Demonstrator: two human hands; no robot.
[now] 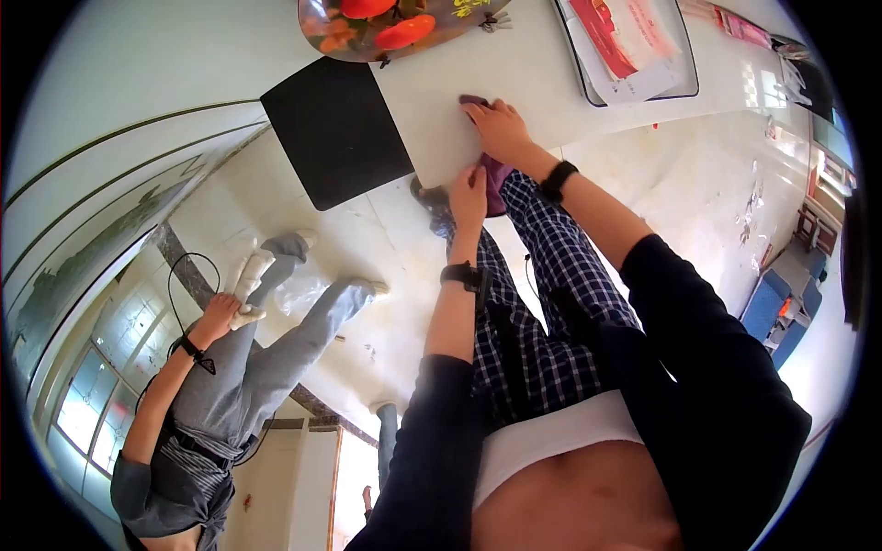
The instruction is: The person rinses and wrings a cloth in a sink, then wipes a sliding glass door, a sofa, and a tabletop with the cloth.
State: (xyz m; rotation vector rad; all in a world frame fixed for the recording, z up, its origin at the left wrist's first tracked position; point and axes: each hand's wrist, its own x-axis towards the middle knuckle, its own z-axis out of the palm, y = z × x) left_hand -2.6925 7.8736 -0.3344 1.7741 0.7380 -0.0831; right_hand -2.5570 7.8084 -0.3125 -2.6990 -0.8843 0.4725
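A purple cloth (495, 184) hangs at the near edge of the white table (432, 101), partly hidden by my hands. My left hand (468, 195) is closed on it just below the edge, with thumb and fingers pinched together. Over the tabletop, my right hand (501, 130) has its fingers curled onto a dark maroon end of what looks like the same cloth. Whether both parts belong to one piece, I cannot tell for sure.
A black mat (336, 133) juts over the table edge at left, near a floral tray (404, 28). A wire-rimmed tray (691, 81) of papers lies at right. At lower left another person (211, 386) holds a whitish cloth item (251, 280).
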